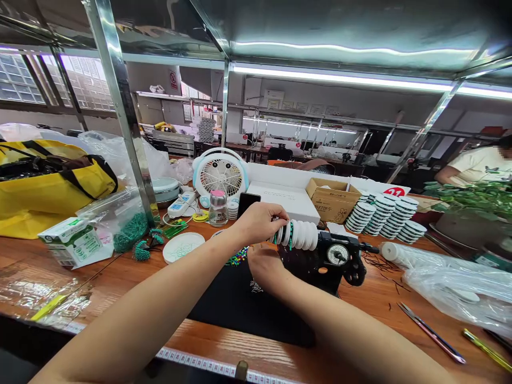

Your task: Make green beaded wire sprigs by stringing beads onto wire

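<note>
A black hand-winding machine [338,257] with a round white dial carries a row of white ribbed spools [304,235] on its shaft, with green cord around some of them. My left hand [260,223] is at the left end of the spools, fingers pinched together; what they hold is too small to make out. Just below it, my right hand [267,265] has its fingers curled in, and whatever they grip is hidden. Coloured beads [239,257] lie left of my right hand. Small pale beads [256,287] are on the black mat [228,306] under my hands.
A white round lid [184,247] with green threads lies at left, near a bag of green cord [131,230]. Behind stand a fan [221,173], a jar [218,208] and a cardboard box [332,202]. Stacked wound spools [384,216], plastic bags and tweezers [432,333] are at right.
</note>
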Tool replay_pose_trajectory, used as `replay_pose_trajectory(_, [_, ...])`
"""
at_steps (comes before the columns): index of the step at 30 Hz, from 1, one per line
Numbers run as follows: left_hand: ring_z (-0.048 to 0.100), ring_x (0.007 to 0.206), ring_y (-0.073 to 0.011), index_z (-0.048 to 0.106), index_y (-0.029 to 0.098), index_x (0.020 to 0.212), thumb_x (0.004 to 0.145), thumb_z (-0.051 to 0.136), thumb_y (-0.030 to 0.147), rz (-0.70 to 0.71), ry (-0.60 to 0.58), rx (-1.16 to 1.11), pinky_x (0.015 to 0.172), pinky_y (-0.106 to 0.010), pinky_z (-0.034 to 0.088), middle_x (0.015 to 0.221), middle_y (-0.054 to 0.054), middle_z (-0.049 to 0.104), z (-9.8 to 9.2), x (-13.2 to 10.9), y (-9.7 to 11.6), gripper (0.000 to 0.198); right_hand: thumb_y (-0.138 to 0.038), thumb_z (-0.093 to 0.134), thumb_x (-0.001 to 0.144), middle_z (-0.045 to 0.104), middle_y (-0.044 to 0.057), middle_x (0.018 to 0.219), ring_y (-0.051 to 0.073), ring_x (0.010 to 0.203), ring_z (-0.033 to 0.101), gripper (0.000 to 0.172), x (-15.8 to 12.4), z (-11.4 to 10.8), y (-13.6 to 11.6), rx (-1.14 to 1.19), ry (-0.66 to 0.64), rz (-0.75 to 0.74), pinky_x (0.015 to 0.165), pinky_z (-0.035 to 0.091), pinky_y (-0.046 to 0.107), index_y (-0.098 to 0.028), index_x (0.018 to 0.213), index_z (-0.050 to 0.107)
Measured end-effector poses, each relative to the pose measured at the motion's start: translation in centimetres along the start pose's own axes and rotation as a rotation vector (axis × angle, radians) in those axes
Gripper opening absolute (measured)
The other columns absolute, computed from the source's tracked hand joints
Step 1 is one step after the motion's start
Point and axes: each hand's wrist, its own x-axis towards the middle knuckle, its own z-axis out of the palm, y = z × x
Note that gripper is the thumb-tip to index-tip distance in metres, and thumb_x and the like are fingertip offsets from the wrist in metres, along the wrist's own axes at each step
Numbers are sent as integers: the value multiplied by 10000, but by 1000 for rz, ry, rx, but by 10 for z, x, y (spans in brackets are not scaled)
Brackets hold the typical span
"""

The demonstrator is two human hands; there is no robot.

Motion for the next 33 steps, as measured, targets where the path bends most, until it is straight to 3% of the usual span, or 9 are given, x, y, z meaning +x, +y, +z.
replay_pose_trajectory(6, [646, 810, -169, 705, 219, 833, 781, 561, 193, 12, -11, 1, 762, -276, 480, 851, -9, 725, -1, 2, 0, 156, -68, 494, 779, 629, 150, 897, 246, 830, 610, 161, -12, -4, -12, 64, 15, -84, 678, 491, 334, -87, 912, 581])
replay_pose_trajectory(9, [652, 828, -168, 702, 214, 853, 788, 558, 197, 29, -16, -6, 767, -277, 491, 867, -15, 727, -1, 3, -1, 160, -157, 512, 811, 630, 83, 902, 188, 816, 603, 123, -31, -24, -9, 154, 65, -142, 681, 478, 269, -139, 927, 551])
replay_pose_trajectory(12, [653, 852, -170, 705, 207, 849, 779, 566, 185, 43, -21, -11, 790, -281, 490, 895, -26, 727, -2, 3, 1, 157, -182, 463, 849, 621, 44, 868, 145, 776, 580, 91, -51, -66, 12, 429, 285, -209, 677, 453, 237, -171, 908, 531])
replay_pose_trajectory(15, [650, 853, -169, 707, 240, 869, 770, 562, 156, 71, -21, -7, 787, -290, 491, 904, -10, 726, -4, 2, 4, 195, -175, 445, 860, 608, 37, 819, 138, 755, 545, 94, -55, -112, 47, 620, 555, -28, 692, 429, 256, -165, 862, 538])
replay_pose_trajectory(17, [651, 830, -170, 707, 254, 881, 772, 554, 150, 88, -7, 1, 768, -301, 498, 884, -9, 727, -4, 1, 6, 215, -185, 506, 822, 606, 30, 782, 136, 721, 529, 70, -49, -132, 68, 656, 502, 83, 663, 418, 258, -155, 809, 568])
replay_pose_trajectory(20, [651, 802, -174, 711, 239, 853, 777, 550, 160, 99, 10, 12, 753, -313, 506, 849, -26, 728, -3, 1, 6, 195, -201, 532, 802, 588, 10, 689, 114, 626, 490, 104, -38, -144, 83, 719, 315, 167, 590, 392, 236, -139, 761, 605])
replay_pose_trajectory(25, [649, 814, -171, 707, 250, 903, 784, 548, 166, 111, -4, 21, 762, -308, 504, 862, -23, 726, -2, 1, 4, 216, -214, 545, 796, 557, -9, 638, 94, 573, 439, 120, -33, -145, 79, 736, 266, 223, 550, 355, 219, -133, 759, 625])
replay_pose_trajectory(33, [643, 827, -161, 701, 263, 927, 791, 538, 157, 116, -20, 20, 746, -286, 486, 896, -13, 723, -3, 1, 3, 237, -207, 548, 798, 575, -1, 645, 98, 584, 457, 116, -31, -149, 79, 703, 171, 178, 545, 354, 223, -131, 745, 617])
